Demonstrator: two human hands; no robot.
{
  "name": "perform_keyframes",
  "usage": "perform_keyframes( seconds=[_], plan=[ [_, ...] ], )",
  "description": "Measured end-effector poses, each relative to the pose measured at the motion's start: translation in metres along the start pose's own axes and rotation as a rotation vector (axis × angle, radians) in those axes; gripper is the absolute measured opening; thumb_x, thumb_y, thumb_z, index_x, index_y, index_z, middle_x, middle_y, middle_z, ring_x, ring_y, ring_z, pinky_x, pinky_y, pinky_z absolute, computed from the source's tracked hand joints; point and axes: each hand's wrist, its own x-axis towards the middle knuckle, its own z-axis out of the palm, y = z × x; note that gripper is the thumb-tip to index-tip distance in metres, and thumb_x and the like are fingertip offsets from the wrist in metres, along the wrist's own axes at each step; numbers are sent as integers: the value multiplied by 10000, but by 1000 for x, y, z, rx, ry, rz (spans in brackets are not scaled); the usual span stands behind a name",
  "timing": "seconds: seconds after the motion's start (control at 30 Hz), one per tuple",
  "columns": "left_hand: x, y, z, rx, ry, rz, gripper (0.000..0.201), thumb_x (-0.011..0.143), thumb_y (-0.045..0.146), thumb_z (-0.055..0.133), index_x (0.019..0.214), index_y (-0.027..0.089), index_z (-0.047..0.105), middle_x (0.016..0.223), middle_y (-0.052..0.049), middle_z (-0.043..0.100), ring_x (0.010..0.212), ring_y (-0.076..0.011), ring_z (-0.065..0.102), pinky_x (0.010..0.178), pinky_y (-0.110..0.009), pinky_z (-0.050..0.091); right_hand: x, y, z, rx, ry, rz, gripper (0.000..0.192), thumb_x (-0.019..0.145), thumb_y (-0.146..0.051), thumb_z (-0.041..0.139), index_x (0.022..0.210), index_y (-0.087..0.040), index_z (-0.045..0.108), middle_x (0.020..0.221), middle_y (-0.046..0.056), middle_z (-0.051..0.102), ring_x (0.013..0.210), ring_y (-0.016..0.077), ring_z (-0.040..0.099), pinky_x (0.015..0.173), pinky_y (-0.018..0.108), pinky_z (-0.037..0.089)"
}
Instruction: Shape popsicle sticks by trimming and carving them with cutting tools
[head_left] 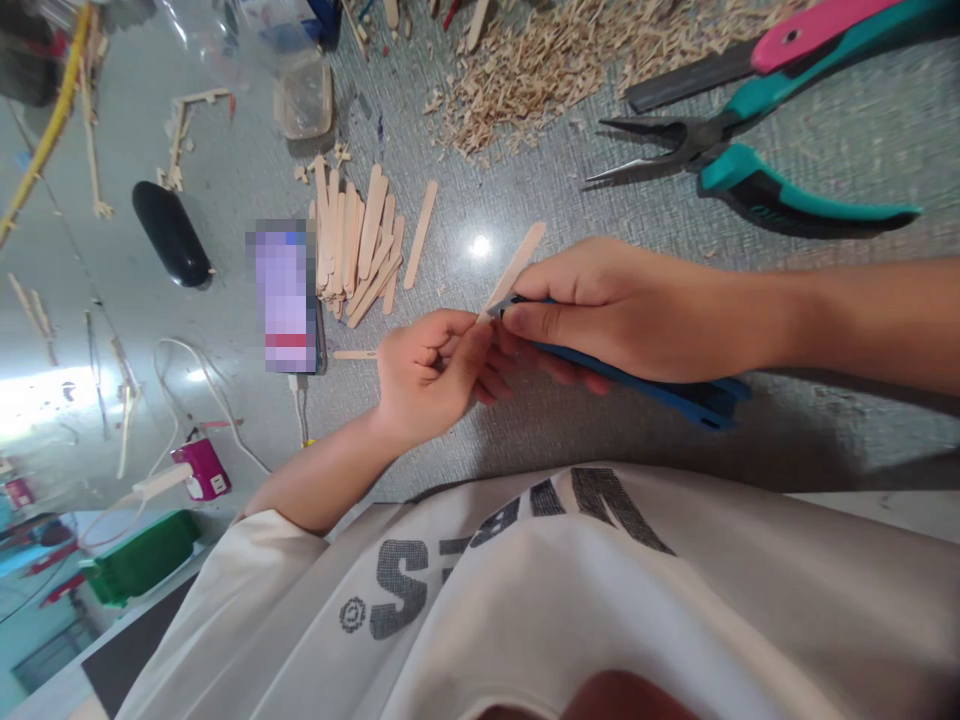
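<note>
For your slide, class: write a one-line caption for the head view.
Left hand pinches a craft stick while right hand presses a blue knife to it.

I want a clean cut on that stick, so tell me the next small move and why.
Probably draw the blue knife steadily across the wooden stick. The right hand already has its blade tip set against the stick near the end that the left hand pinches, and the stick's far end points free over the table, so the left fingers sit close to the blade.
</note>
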Motion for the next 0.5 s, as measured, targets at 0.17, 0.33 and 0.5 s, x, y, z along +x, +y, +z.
perform_keyframes(
  seconds=[0.17,0.33,0.5],
  plan=[
    [2,0,1,-24,41,1,473,1020,671,679,889,217,686,713,-7,793,471,-129,714,386,-210,568,0,-6,1,50,18,16,405,1133,-254,551,740,-167,595,584,-25,609,434,59,527,438,205,353],
    [2,-4,3,6,104,6,487,1004,704,680,905,227,686,692,6,766,474,-128,698,404,-231,582,1,-5,4,45,70,1,357,1128,-233,557,782,-165,613,595,-29,601,442,55,504,443,210,339],
    [0,-8,5,48,123,20,464,1037,674,651,940,222,680,669,12,749,491,-127,709,449,-229,611,-1,-4,6,10,90,31,348,1131,-220,540,793,-167,605,625,-20,620,462,57,521,464,214,360]
  ],
)
